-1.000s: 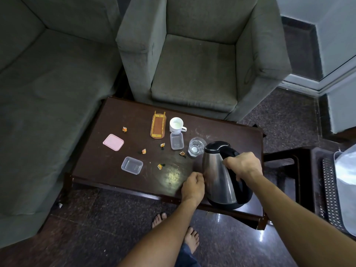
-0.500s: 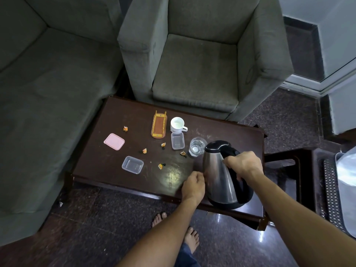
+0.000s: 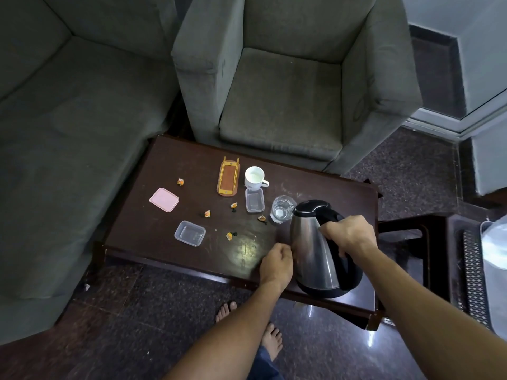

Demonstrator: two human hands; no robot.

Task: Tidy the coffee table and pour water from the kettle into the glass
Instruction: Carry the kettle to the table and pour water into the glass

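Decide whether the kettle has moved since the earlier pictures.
No. The kettle stands on the table just right of the glass, as before, with the right hand gripping its handle.

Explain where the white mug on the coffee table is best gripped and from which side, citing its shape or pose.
Probably grip the white mug by its handle, coming from the right. It stands upright and the handle juts right, unobstructed, while the orange holder stands close on its left and a clear container sits just in front.

Grey armchair (image 3: pixel 288 105) and sofa (image 3: pixel 68 133) stand on dark speckled floor (image 3: pixel 164 311).
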